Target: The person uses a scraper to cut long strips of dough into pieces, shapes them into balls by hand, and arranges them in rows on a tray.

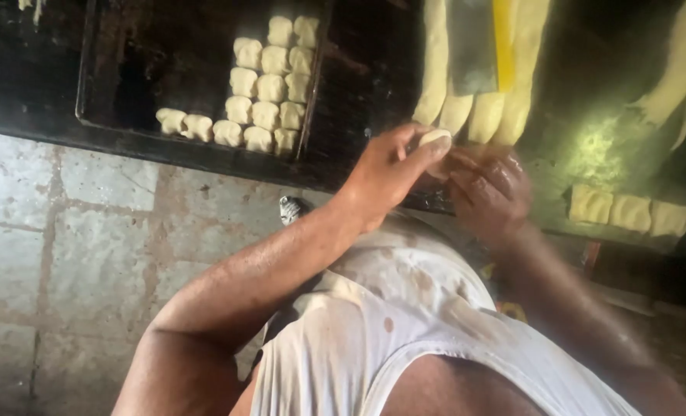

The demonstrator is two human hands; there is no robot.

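My left hand [389, 173] and my right hand [488, 192] meet at the near edge of a dark worktop [358, 92]. Between their fingers sits a small pale dough piece [434, 139], and both hands are closed around it. Just beyond them lie long pale dough strips [474, 108] with a metal scraper with a yellow edge [478, 46] resting on top. To the left stands a dark baking tray [96, 77] holding several small dough pieces [266, 85] set in rows.
Three flat dough squares [630, 212] lie on the worktop at the right. More dough strips [682, 69] run off the upper right corner. Below the worktop is a stained concrete floor [73, 254]. My white, stained vest [405, 331] fills the lower middle.
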